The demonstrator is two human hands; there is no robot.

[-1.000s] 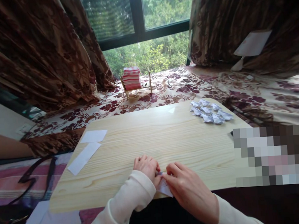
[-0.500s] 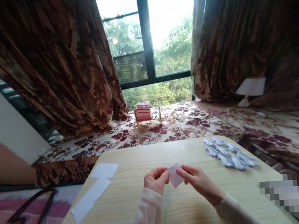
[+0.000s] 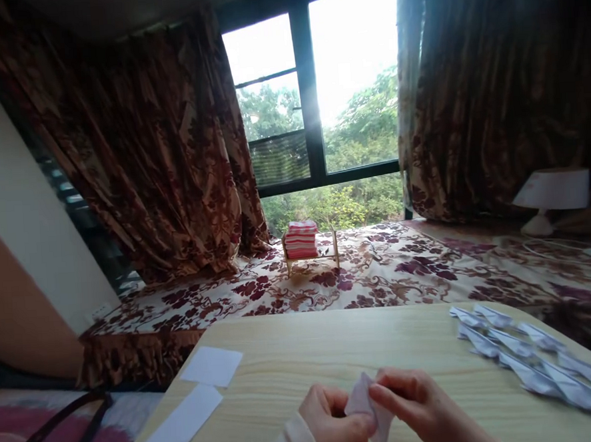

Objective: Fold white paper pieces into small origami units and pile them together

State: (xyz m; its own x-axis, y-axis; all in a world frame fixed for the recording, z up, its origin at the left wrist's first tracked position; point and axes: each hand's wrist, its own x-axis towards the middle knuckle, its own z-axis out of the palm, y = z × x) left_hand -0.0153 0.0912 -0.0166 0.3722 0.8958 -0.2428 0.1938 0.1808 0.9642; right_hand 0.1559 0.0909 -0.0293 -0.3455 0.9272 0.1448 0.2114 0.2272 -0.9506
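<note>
A small folded piece of white paper [image 3: 360, 398] is pinched between both hands above the near part of the table. My left hand [image 3: 332, 419] grips its left side, thumb across the front. My right hand [image 3: 411, 397] pinches the upper right edge between thumb and fingers. The paper looks bent, with one point up and one point hanging down; its exact folds are partly hidden by the fingers. Over on the table's right lie several folded white paper pieces [image 3: 528, 347] in rows. To the left are a white paper rectangle [image 3: 213, 367] and a long paper strip [image 3: 178, 428].
The pale wooden table [image 3: 283, 342] has rounded far corners. Behind it, a floral-covered ledge [image 3: 379, 279] holds a small rack [image 3: 336, 248] with stacked red-and-white striped cloths [image 3: 301, 239]. A white lamp [image 3: 554, 190] stands at the right. Patterned curtains [image 3: 171, 155] flank the window.
The view has tilted up, so the hands and table sit lower in the picture. The paper has gone from a flat diamond facing me to a bent shape, with the left thumb farther across it.
</note>
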